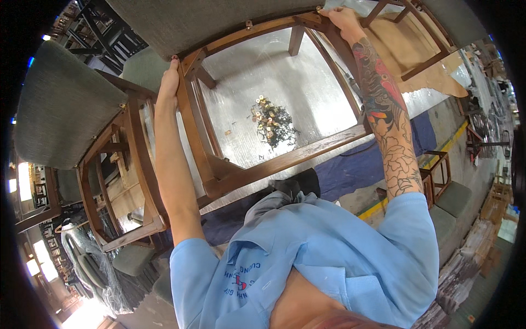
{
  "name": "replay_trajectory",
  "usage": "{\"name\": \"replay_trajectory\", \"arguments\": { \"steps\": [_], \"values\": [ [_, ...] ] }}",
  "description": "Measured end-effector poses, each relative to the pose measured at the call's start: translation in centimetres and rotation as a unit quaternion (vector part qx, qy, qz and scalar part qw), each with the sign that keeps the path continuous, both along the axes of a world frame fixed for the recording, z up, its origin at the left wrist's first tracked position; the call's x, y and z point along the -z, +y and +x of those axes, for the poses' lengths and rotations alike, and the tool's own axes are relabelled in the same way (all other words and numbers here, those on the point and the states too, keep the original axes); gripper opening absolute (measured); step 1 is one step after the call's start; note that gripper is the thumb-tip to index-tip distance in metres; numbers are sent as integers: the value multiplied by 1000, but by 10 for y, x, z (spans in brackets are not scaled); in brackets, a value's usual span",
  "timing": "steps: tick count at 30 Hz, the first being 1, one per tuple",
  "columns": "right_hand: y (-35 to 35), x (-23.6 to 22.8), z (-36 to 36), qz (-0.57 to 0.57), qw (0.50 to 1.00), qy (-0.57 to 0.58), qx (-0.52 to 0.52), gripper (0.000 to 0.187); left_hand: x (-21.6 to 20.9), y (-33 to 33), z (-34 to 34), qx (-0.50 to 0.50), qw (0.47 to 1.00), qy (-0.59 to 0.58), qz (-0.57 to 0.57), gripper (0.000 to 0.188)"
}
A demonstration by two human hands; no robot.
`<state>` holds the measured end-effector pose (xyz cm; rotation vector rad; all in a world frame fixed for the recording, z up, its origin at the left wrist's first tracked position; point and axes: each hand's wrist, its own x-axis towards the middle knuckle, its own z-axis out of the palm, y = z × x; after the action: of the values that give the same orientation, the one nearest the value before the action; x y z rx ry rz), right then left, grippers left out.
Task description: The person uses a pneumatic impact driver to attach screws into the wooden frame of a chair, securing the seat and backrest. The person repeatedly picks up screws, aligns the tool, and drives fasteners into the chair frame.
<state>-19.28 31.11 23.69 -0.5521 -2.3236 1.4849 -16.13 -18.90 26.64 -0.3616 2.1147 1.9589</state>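
A brown wooden chair frame (285, 156) without a seat stands in front of me, its grey-green upholstered backrest (213, 22) at the far side. My left hand (170, 85) is closed on the frame's far left corner, thumb on top and the other fingers mostly hidden. At the far right corner, my right hand (344, 23) grips the wood with bent fingers, close to a small metal bracket (319, 9). Another small bracket (249, 24) sits on the rear rail. Through the open seat, a pile of dark screws and brass-coloured brackets (272, 123) shows on the work surface below.
A similar chair (123, 241) without a seat stands close on the left, with a grey-green backrest (60, 109). To the right lie brown cardboard (433, 74) and another wooden frame (424, 67). Blue cloth (345, 175) hangs along the near table edge. Stacked wood (466, 252) lies farther right.
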Motion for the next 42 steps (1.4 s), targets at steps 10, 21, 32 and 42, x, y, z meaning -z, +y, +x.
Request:
{"name": "replay_trajectory", "arguments": {
  "steps": [10,21,32,42],
  "values": [
    [-66,-54,42,8,998,-67,21,50,129,-46,89,-178,942,10,283,66],
    [-47,-21,26,-110,986,-31,-122,42,333,18,358,-77,961,-264,38,49],
    [101,140,165,-108,924,-351,-104,57,286,258,216,327,777,217,-493,64],
    [140,263,207,262,866,-422,54,77,284,263,186,405,711,98,-566,78]
  ]
}}
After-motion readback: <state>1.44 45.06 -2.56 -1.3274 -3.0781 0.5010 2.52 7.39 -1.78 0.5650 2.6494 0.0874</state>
